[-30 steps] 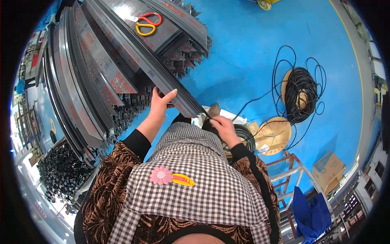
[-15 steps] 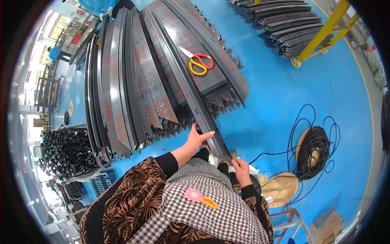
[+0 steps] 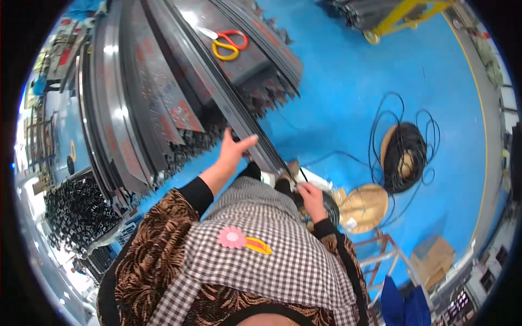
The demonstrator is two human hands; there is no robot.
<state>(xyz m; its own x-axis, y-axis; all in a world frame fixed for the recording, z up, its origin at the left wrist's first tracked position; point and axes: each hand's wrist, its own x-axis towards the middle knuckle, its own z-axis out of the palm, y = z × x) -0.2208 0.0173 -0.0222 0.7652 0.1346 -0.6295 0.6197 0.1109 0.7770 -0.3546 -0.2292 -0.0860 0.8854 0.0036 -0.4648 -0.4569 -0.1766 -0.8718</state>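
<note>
My right hand (image 3: 312, 200) pinches a thin black flexible cord (image 3: 292, 176) between thumb and fingertips, just beyond the near end of a long dark-grey strip with a smooth face (image 3: 228, 103). That strip slants from the pile down toward my lap, its near end overhanging the floor. My left hand (image 3: 232, 155) is at its left edge, thumb spread wide from the forefinger; the other fingers are hidden, so I cannot tell whether they close on it.

If my pinch loosens, I think the cord could slip away, being so thin. If my left hand gives poor support, the overhanging end could dip or swing. Farther out, the loose loops around the black cord coil on a tan reel (image 3: 405, 157) could snag if pulled. The scissors with one red and one yellow handle (image 3: 228, 44), lying on the pile, could slide if the strips beneath are jolted.

Counting outward: one pink flower patch (image 3: 232, 237) on my black-and-white checked cloth apron (image 3: 244, 212), two hands, one strip between them (perhaps several nested; I cannot tell), one round tan disc (image 3: 367, 209), one looped coil on its reel, one brown cardboard box (image 3: 433, 259), one pair of scissors. The dark-grey pile of long profiles (image 3: 117, 103) overlaps too much to count. Farthest, one yellow metal frame (image 3: 397, 22).
</note>
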